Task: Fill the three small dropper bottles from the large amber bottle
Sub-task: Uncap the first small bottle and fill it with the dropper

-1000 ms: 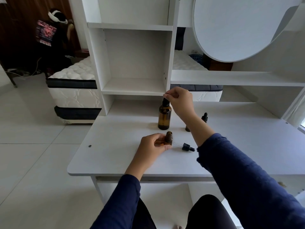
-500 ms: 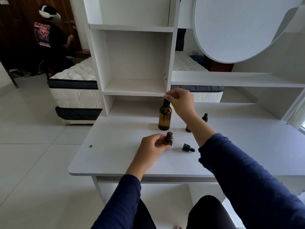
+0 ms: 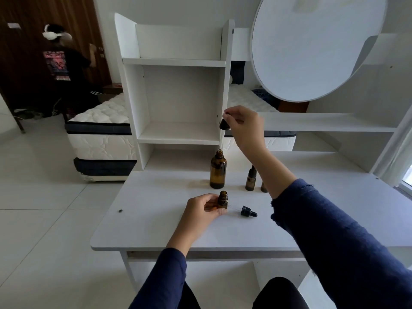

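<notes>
The large amber bottle [image 3: 218, 172] stands uncapped on the white desk [image 3: 156, 219]. Above it my right hand [image 3: 244, 123] pinches the large bottle's black dropper cap [image 3: 224, 125]; its glass pipette hangs down with the tip at the bottle's mouth. My left hand [image 3: 201, 211] grips an open small amber bottle [image 3: 223, 199] upright on the desk. That bottle's black dropper cap [image 3: 248, 211] lies on its side just right of it. A second small bottle [image 3: 250, 181] stands capped behind my right forearm, and a third small bottle [image 3: 263, 188] is mostly hidden by the arm.
A white shelf unit [image 3: 178, 134] rises at the back of the desk, close behind the large bottle. A round white panel [image 3: 312, 47] leans at the upper right. A bed [image 3: 102, 130] and another person [image 3: 64, 70] are beyond the desk on the left.
My right hand has lifted the dropper cap up out of the large amber bottle, drawing the pipette almost clear of the neck. My left hand keeps hold of the small bottle.
</notes>
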Demonstrator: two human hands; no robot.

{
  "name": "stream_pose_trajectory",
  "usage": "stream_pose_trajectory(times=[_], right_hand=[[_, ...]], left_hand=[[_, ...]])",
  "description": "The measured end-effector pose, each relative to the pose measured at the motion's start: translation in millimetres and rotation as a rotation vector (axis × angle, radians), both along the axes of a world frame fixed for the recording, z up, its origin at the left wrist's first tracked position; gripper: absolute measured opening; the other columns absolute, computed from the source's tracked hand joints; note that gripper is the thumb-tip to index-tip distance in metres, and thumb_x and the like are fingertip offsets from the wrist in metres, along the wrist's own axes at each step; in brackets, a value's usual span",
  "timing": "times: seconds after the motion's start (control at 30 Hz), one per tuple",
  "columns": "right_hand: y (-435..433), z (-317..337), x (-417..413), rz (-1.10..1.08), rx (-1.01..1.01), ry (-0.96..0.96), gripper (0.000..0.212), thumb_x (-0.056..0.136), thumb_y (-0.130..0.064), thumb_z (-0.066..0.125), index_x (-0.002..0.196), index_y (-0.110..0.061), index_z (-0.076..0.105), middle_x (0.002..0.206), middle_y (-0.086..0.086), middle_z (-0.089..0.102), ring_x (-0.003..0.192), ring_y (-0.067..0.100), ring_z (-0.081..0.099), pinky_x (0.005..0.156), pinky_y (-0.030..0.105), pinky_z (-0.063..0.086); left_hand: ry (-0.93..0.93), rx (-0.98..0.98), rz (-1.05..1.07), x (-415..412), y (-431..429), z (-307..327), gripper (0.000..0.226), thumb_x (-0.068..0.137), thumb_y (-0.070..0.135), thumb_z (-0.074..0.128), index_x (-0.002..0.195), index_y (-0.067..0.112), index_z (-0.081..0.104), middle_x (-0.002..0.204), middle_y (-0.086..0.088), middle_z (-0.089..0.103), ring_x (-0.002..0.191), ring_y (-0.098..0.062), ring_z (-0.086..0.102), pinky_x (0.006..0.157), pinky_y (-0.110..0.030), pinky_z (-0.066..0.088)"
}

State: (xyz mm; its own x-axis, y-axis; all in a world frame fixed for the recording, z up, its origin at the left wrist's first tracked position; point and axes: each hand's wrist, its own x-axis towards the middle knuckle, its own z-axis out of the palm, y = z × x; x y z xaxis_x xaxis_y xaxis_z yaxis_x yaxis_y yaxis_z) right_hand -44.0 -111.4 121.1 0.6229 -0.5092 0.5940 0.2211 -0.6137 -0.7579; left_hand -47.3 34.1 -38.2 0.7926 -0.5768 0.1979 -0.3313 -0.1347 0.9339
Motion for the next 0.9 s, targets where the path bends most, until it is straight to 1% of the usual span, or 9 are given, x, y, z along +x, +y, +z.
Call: stream_pose_trajectory(times=[0.1, 0.23, 0.37, 0.4, 0.5, 0.6, 0.7, 0.8, 0.9], right_hand=[[1, 12, -8, 0.005, -0.007, -0.072, 0.015, 0.088, -0.012, 0.06, 0.1, -0.007, 0.068, 0.092, 0.002, 0.07, 0.081, 0.007, 0.063, 0.069, 0.002, 0.047], [3, 19, -24, 0.011, -0.004, -0.162, 0.014, 0.088, -0.01, 0.061, 0.099, -0.005, 0.068, 0.088, 0.002, 0.069, 0.077, 0.002, 0.064, 0.076, 0.01, 0.052], [5, 11, -43, 0.027, 0.042, -0.165, 0.012, 0.087, -0.01, 0.061, 0.096, -0.004, 0.068, 0.081, 0.001, 0.068, 0.067, -0.006, 0.063, 0.069, 0.009, 0.051], [5, 6, -47, 0.029, 0.057, -0.153, 0.012, 0.088, -0.01, 0.061, 0.096, -0.005, 0.068, 0.082, 0.003, 0.069, 0.069, -0.004, 0.064, 0.07, 0.01, 0.052], [5, -10, -57, 0.024, 0.085, -0.117, 0.011, 0.087, -0.012, 0.062, 0.093, -0.006, 0.068, 0.084, 0.005, 0.071, 0.078, 0.011, 0.068, 0.076, 0.022, 0.056], [5, -24, -63, 0.015, 0.089, -0.091, 0.008, 0.087, -0.011, 0.062, 0.091, -0.008, 0.068, 0.081, 0.0, 0.069, 0.077, 0.009, 0.067, 0.077, 0.023, 0.056], [5, -34, -65, 0.025, 0.111, -0.078, 0.007, 0.087, -0.009, 0.061, 0.088, -0.009, 0.068, 0.08, -0.001, 0.069, 0.08, 0.013, 0.067, 0.08, 0.03, 0.056], [5, -39, -64, 0.041, 0.144, -0.075, 0.007, 0.087, -0.008, 0.061, 0.087, -0.01, 0.068, 0.081, 0.0, 0.069, 0.082, 0.017, 0.068, 0.081, 0.037, 0.057], [6, -41, -63, 0.043, 0.156, -0.068, 0.008, 0.086, -0.008, 0.061, 0.087, -0.012, 0.068, 0.082, 0.002, 0.07, 0.083, 0.017, 0.068, 0.081, 0.038, 0.057]], left_hand=[[0.007, 0.0, -0.006, 0, -1, 1, 0.028, 0.074, 0.011, 0.078, 0.1, 0.014, 0.069, 0.095, 0.003, 0.073, 0.09, -0.005, 0.068, 0.086, -0.014, 0.05], [0.001, -0.002, -0.009, 0, 0, 3, 0.026, 0.074, 0.01, 0.077, 0.097, 0.018, 0.068, 0.091, 0.009, 0.072, 0.082, 0.005, 0.066, 0.081, -0.009, 0.048], [-0.026, 0.007, 0.0, 1, 1, 2, 0.026, 0.074, 0.012, 0.077, 0.098, 0.018, 0.069, 0.092, 0.009, 0.071, 0.083, 0.006, 0.066, 0.081, -0.008, 0.048], [-0.03, 0.009, 0.002, 1, 0, 2, 0.027, 0.074, 0.012, 0.077, 0.099, 0.017, 0.069, 0.092, 0.008, 0.072, 0.083, 0.006, 0.066, 0.081, -0.008, 0.048], [-0.044, 0.011, 0.004, 0, 0, 1, 0.027, 0.074, 0.012, 0.078, 0.099, 0.016, 0.069, 0.093, 0.006, 0.072, 0.083, 0.006, 0.066, 0.08, -0.006, 0.047], [-0.061, 0.012, 0.003, 0, 0, 1, 0.028, 0.074, 0.011, 0.077, 0.1, 0.015, 0.069, 0.092, 0.007, 0.072, 0.083, 0.006, 0.066, 0.08, -0.005, 0.047], [-0.067, 0.018, 0.007, 0, 0, 0, 0.028, 0.074, 0.012, 0.078, 0.101, 0.014, 0.069, 0.094, 0.005, 0.072, 0.085, 0.002, 0.067, 0.081, -0.006, 0.047], [-0.073, 0.028, 0.014, -1, 0, 1, 0.029, 0.074, 0.014, 0.078, 0.102, 0.013, 0.069, 0.096, 0.004, 0.073, 0.089, -0.004, 0.067, 0.084, -0.01, 0.048], [-0.076, 0.03, 0.013, -1, 0, 1, 0.029, 0.074, 0.014, 0.077, 0.103, 0.013, 0.069, 0.096, 0.003, 0.073, 0.091, -0.006, 0.067, 0.085, -0.011, 0.048]])
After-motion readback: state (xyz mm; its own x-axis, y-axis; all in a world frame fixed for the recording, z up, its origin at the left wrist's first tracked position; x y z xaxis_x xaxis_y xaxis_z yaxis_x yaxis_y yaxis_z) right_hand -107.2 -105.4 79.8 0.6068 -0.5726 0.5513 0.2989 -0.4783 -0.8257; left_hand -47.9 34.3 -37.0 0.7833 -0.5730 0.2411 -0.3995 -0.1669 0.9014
